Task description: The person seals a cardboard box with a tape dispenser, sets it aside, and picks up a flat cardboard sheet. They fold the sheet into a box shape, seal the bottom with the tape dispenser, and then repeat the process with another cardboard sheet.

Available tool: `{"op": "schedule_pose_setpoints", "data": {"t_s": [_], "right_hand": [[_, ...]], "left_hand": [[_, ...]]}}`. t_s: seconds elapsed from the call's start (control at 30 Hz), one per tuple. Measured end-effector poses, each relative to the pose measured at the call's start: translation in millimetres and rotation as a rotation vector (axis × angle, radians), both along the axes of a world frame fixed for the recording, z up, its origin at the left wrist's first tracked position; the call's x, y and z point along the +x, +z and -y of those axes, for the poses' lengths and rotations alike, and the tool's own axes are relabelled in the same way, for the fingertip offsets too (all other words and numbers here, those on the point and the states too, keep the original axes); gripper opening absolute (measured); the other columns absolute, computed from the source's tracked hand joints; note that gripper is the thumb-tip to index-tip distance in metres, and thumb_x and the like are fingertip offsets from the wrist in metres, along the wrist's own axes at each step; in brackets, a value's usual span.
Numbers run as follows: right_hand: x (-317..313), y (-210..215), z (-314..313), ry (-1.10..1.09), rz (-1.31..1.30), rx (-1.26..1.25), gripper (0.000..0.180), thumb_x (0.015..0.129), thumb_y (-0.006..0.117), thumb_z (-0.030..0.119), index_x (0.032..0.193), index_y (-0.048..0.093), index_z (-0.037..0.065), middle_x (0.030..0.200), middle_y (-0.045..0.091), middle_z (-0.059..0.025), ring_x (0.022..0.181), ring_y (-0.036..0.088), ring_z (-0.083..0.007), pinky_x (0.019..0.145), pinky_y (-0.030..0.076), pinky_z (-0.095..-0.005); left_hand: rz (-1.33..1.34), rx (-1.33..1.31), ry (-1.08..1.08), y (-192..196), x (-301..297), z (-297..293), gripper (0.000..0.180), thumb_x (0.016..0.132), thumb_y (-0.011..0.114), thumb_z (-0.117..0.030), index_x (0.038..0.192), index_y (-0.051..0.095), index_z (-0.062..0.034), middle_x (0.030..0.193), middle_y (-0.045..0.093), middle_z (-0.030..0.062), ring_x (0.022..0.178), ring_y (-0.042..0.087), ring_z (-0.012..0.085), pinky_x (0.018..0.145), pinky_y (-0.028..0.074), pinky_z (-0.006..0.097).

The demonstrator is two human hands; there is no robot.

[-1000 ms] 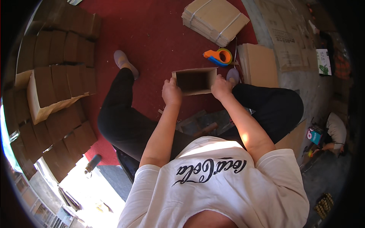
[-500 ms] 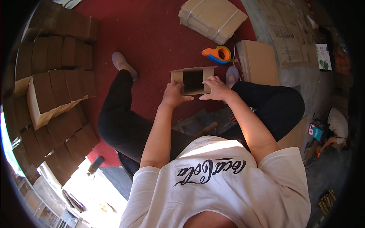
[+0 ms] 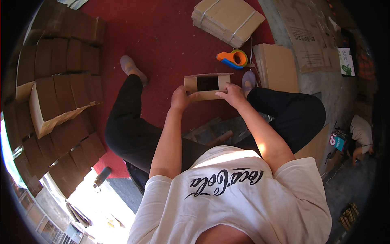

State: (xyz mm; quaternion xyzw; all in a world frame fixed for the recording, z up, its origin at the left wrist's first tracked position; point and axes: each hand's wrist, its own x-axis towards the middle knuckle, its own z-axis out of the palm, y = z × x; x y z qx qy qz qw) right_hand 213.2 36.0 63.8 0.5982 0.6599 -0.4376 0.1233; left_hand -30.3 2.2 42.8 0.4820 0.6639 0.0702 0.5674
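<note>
The seated person holds a small brown cardboard box (image 3: 207, 86) above the red carpet floor (image 3: 162, 36), between the knees, its dark opening facing up. The left hand (image 3: 180, 99) is closed around the box's left end and the right hand (image 3: 232, 94) presses fingers on its near right edge. To form it well, both hands should keep the walls square while the flaps fold flat; the orange tape dispenser (image 3: 232, 59) lies just beyond, near a strapped bundle of flat cardboard (image 3: 227, 19)
</note>
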Motion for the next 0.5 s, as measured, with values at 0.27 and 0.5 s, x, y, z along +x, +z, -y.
{"op": "schedule_pose_setpoints", "data": {"t_s": [0.27,0.5], "right_hand": [[-18.1,-32.3,13.9,-0.353,0.11,0.532,0.086,0.066,0.078,0.041,0.129,0.033,0.004,0.109,0.056,-0.0177,0.109,0.052,-0.0326,0.093,0.043,-0.0387],[16.4,-87.8,15.5,-0.447,-0.293,0.261,0.089,0.076,0.069,0.041,0.137,0.019,0.001,0.125,0.051,-0.0232,0.115,0.052,-0.0365,0.095,0.042,-0.0412]], "left_hand": [[0.027,0.157,0.565,-67.7,15.5,21.6,0.078,0.068,0.079,-0.024,0.132,0.037,-0.0049,0.125,0.043,0.0195,0.113,0.049,0.0333,0.094,0.044,0.039],[0.12,0.224,0.566,-72.2,37.1,11.2,0.082,0.071,0.078,-0.023,0.136,0.03,-0.0051,0.132,0.04,0.0206,0.12,0.046,0.0339,0.098,0.041,0.041]]}}
